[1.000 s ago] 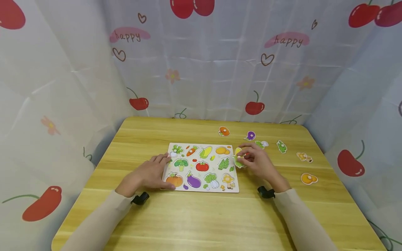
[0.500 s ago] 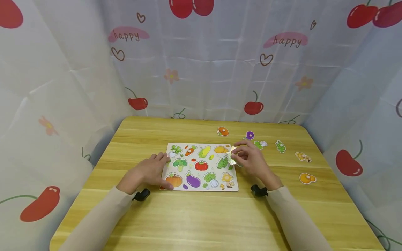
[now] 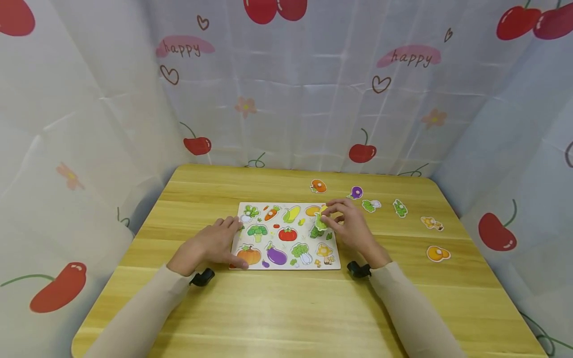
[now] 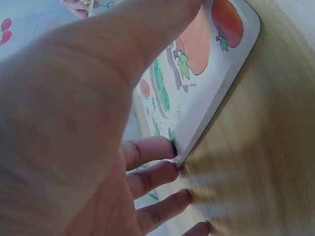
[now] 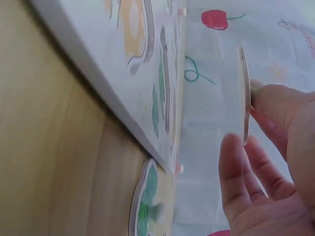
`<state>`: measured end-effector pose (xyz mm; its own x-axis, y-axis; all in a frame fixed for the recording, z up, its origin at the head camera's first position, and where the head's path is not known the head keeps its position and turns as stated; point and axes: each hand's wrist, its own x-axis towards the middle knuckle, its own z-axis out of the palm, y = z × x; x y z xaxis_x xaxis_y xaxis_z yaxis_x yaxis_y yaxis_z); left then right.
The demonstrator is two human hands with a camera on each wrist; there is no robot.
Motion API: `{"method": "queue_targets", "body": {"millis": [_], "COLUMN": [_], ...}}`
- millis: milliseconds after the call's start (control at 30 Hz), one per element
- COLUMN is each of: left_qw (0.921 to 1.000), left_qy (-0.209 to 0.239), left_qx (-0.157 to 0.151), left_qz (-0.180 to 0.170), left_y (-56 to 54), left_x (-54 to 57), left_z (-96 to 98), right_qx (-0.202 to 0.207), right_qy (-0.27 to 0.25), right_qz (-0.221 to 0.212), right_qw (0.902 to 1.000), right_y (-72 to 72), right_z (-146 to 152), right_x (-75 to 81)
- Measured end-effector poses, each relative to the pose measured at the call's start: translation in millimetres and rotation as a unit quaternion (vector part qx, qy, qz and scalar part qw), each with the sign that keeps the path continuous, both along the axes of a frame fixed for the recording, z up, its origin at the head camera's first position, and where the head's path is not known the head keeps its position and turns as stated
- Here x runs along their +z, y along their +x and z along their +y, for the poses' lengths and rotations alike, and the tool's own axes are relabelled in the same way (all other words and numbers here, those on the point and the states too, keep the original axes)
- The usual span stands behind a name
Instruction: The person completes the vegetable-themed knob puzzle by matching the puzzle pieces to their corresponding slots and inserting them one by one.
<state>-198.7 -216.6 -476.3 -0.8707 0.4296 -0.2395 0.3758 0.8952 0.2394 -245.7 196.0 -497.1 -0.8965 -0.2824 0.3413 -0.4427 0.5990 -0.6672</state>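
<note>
A pale curtain [image 3: 286, 89] printed with cherries backs the wood-grain worktop [image 3: 286, 308], where a vegetable puzzle board [image 3: 272, 237] lies flat. The person's right grip [image 3: 351, 223] is clamped on a green-and-yellow corn piece [image 3: 320, 221], pinched between thumb and fingers and raised over the board's right side, just left of that hand. The right wrist view shows it edge-on, tilted up and clear of the board – probably to keep its rim free for lining up. The matching corn picture [image 3: 292, 215] is farther to the grip's left.

The left grip [image 3: 212, 242] holds nothing between its fingers, which spread apart along the board's left edge, likely to stop it sliding. Loose pieces seem set aside within reach yet off the board: the pumpkin piece [image 3: 318, 186] and eggplant piece [image 3: 356, 192] beyond the right grip, the mushroom piece [image 3: 431, 223] and potato piece [image 3: 438, 253] to its right – apart, perhaps so each can be picked singly
</note>
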Motion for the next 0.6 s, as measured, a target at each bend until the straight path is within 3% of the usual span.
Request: {"method": "queue_targets", "body": {"millis": [600], "left_qw": [1.0000], "left_qy": [0.003], "left_qx": [0.003], "left_qz": [-0.004], "left_y": [3.3], "left_x": [-0.6], "left_z": [-0.9], "right_qx": [-0.013], "right_qy": [-0.010], "right_qz": [-0.018], "right_qw": [0.9997], "right_y": [-16.1], "right_z": [-34], "right_x": [-9.1]}}
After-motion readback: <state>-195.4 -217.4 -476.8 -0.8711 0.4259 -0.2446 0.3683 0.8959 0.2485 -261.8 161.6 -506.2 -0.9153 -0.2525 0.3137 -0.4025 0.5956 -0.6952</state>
